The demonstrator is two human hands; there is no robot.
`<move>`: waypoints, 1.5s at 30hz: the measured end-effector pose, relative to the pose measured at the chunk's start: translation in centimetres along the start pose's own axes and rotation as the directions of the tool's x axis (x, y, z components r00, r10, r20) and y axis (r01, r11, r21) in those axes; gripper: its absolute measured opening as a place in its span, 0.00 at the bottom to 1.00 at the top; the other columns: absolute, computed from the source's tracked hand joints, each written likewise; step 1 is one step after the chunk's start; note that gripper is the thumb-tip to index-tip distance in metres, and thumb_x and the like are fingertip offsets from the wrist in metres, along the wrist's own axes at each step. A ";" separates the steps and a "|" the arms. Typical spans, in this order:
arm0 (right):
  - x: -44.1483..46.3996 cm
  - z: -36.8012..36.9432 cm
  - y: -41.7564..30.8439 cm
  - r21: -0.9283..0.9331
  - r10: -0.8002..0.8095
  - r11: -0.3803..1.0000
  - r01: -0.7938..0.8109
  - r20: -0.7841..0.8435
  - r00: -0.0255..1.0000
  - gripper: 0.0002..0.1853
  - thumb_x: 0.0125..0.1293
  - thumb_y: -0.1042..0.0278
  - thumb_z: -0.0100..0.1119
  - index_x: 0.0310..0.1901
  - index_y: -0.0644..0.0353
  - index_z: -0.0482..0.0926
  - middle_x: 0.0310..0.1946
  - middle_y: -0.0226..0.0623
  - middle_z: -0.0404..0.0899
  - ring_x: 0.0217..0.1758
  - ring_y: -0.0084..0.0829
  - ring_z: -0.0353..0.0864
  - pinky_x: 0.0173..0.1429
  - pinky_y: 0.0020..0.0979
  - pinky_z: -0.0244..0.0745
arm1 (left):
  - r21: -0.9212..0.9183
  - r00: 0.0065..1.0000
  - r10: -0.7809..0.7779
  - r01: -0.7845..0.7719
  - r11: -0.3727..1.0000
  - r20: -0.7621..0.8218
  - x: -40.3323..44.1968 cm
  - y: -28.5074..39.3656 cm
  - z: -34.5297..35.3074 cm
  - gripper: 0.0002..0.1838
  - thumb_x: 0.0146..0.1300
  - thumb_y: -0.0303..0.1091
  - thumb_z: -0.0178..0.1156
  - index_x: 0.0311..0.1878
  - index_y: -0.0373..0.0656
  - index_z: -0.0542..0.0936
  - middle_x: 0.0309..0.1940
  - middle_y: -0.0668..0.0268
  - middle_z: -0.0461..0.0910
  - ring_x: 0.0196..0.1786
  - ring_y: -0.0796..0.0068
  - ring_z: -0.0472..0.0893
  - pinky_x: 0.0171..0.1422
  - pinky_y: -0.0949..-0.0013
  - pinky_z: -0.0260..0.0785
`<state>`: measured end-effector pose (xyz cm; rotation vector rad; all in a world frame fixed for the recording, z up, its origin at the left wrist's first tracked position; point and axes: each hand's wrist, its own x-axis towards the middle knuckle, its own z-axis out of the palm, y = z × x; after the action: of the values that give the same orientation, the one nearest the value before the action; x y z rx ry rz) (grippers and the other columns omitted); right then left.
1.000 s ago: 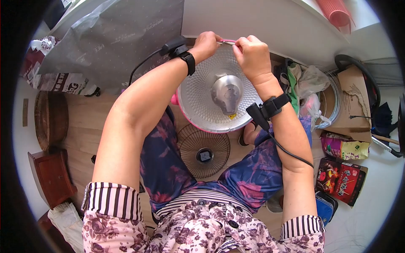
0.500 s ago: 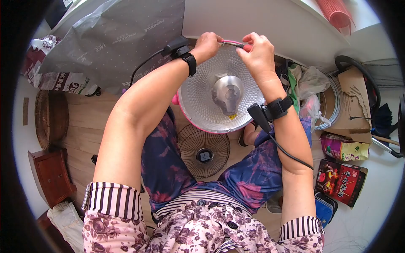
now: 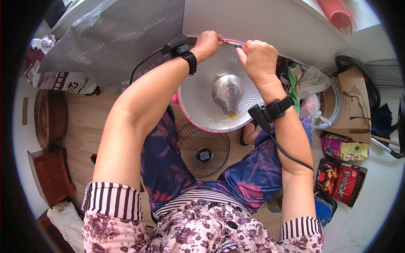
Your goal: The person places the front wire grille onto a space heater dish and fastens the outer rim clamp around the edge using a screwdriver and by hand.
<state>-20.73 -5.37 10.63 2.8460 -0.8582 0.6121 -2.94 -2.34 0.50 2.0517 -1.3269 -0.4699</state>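
A round dish heater (image 3: 198,105) with a dimpled silver reflector and pink rim stands between my knees, its metal centre piece (image 3: 228,95) facing up. My left hand (image 3: 207,45) is closed at the far rim, its fingertips pinching the edge. My right hand (image 3: 260,59) is wrapped round the red handle of a slim tool, which looks like a screwdriver (image 3: 243,48). Its dark, narrow end points left along the rim toward my left fingertips. The tip, and whatever it touches, is too small to make out. A round wire guard (image 3: 190,145) lies on the floor below the heater.
A grey plastic sheet (image 3: 114,46) hangs at the upper left. Plastic bags (image 3: 312,82), a coil of wire (image 3: 333,114) and a torn cardboard box (image 3: 356,101) crowd the right. A red-black box (image 3: 341,181) lies nearer. At left are a wooden tub (image 3: 50,120) and small cabinet (image 3: 52,175).
My right hand has turned over and lowered slightly, its fingers now curled more tightly round the red handle. My left hand stays at the rim, almost unmoved. The heater has not moved.
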 end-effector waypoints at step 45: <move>0.0 0.2 0.5 0.083 0.016 0.996 -0.020 0.050 0.999 0.09 0.51 0.72 0.66 0.34 0.60 0.78 0.34 0.43 0.78 0.36 0.45 0.81 0.43 0.39 0.78 | 0.029 0.996 -0.089 0.089 0.996 0.000 1.0 -0.1 0.0 0.12 0.58 0.35 0.64 0.46 0.48 0.85 0.41 0.55 0.84 0.45 0.58 0.83 0.52 0.61 0.73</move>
<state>-20.90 -5.83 10.50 2.9426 -0.8869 0.5964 -2.45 -3.17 0.43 2.1421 -1.2535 -0.4940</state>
